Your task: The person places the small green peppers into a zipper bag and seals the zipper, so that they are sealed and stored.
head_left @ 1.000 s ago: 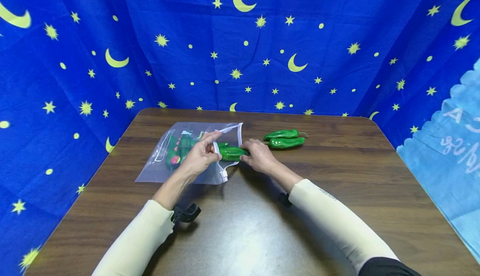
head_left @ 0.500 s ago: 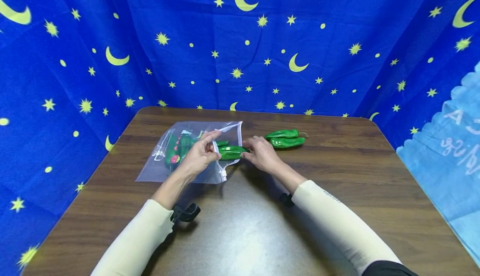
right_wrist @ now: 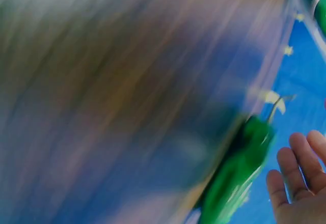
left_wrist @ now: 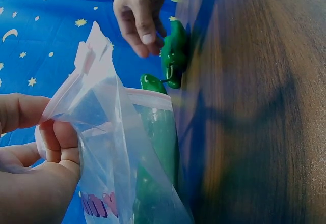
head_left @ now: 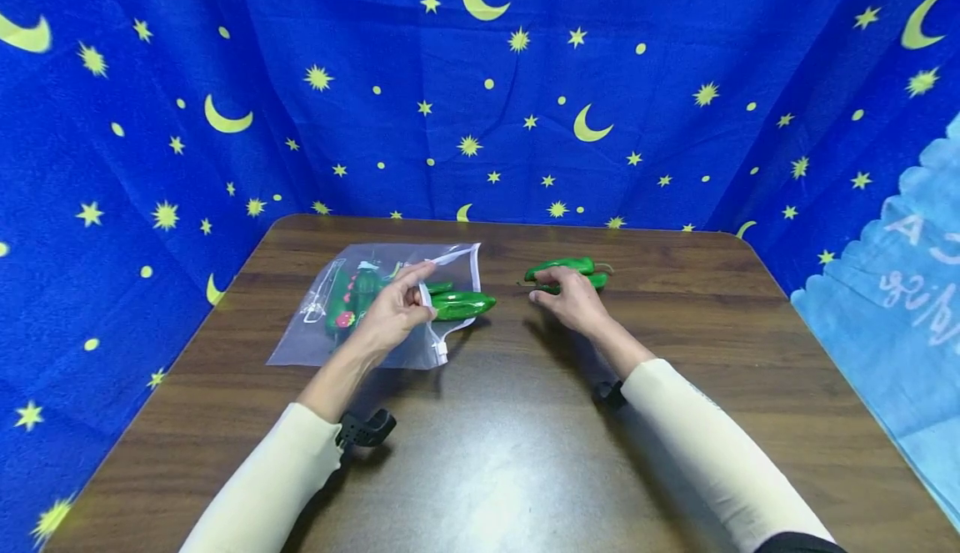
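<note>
My left hand (head_left: 392, 309) pinches the upper edge of the mouth of a clear slider zip bag (head_left: 401, 354), holding it raised. Inside the bag lie several green peppers, partly blurred by the plastic and the printed pattern. One shiny green pepper (head_left: 472, 304) pokes out past the bag's mouth. My right hand (head_left: 576, 301) reaches over two green peppers lying side by side on the table. It overlaps the nearer pepper (head_left: 599, 281); the farther pepper (head_left: 573, 266) lies just behind. In the right wrist view, loosely spread fingers (right_wrist: 300, 170) are beside a pepper with a curved stem.
The wooden table (head_left: 487, 419) has a back edge against a blue curtain (head_left: 405, 77) with yellow moons and stars. A lighter blue cloth (head_left: 892, 303) hangs at the right. The bag's white slider (head_left: 441, 353) sits at its near corner.
My right hand has let go of the pepper at the bag's mouth and moved right to the two loose peppers. The left hand still holds the bag.
</note>
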A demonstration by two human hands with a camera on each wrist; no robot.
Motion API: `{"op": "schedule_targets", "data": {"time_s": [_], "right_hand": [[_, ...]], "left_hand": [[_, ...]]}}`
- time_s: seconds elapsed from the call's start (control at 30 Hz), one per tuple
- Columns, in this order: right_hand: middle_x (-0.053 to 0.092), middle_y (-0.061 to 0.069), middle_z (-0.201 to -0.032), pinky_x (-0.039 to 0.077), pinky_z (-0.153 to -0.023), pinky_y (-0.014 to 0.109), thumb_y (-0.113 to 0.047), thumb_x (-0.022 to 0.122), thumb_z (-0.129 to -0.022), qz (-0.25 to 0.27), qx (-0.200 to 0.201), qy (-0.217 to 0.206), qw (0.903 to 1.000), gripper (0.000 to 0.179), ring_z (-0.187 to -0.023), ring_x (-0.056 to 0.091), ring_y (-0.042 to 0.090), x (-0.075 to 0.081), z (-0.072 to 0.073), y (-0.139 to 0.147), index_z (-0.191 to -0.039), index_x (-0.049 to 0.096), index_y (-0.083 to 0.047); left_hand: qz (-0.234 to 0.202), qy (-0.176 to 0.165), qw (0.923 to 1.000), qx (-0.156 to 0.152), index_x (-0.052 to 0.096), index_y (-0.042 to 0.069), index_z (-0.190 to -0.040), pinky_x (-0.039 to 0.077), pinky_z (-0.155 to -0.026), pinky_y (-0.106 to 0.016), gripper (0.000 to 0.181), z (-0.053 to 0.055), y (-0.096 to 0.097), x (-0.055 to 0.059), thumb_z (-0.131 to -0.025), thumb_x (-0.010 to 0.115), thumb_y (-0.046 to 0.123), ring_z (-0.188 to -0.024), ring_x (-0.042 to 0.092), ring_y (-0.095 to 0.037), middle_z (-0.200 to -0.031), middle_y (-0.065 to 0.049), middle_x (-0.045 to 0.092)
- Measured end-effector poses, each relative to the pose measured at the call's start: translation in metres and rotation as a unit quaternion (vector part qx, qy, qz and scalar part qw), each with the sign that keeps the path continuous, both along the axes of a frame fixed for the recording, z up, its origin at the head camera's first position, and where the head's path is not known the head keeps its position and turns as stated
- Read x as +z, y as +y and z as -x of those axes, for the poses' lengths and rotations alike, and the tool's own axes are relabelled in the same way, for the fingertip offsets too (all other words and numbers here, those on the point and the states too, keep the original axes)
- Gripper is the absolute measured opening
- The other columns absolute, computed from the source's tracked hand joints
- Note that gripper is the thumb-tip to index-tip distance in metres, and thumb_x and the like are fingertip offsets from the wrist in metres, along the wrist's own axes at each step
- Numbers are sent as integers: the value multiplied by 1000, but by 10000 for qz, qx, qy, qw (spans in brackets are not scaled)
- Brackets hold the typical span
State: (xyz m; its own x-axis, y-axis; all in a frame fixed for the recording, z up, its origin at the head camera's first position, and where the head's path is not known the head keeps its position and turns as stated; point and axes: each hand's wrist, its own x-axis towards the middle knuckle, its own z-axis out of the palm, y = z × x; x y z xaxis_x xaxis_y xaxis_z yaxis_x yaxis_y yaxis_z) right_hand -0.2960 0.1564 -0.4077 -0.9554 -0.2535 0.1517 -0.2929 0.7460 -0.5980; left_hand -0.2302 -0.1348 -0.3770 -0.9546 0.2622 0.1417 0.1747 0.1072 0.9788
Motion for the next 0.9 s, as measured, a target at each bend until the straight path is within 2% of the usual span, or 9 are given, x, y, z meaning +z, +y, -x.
{"op": "schedule_targets", "data": {"time_s": [0.2, 0.43, 0.7, 0.9], "right_hand": [[60, 15, -127, 37, -105, 50, -31, 65, -86, -62, -328, -88, 9994, 43, -124, 49, 35, -5, 10, 24, -122, 61, -6], [58, 17, -130, 32, -107, 51, -31, 64, -87, -114, -418, -137, 9990, 45, -126, 44, 38, -7, 16, 42, -124, 60, -7], [52, 17, -136, 33, -106, 53, -32, 63, -88, -250, -466, -474, 9975, 45, -128, 42, 38, -5, 24, 54, -127, 58, -11], [54, 21, -133, 36, -104, 53, -29, 64, -87, -442, -357, -403, 9976, 46, -125, 46, 39, -6, 27, 60, -126, 58, -7]], "left_hand": [[38, -7, 10000, 10, 29, -6, -144, 37, -60, -11, 73, 0, 0, 0, -76, 53, -14, -75, 40, -3, -149, -14, 25], [75, -58, 9999, 41, 30, -5, -144, 36, -59, -11, 72, -1, 0, 0, -76, 53, -14, -75, 40, -3, -149, -12, 25], [38, -96, 9999, 13, 29, -4, -145, 37, -59, -11, 73, -1, -1, 1, -77, 52, -14, -75, 40, -3, -150, -12, 25], [44, -62, 10000, -7, 30, -5, -144, 37, -59, -11, 72, 1, -2, -1, -76, 52, -14, -74, 41, -2, -150, -13, 25]]}}
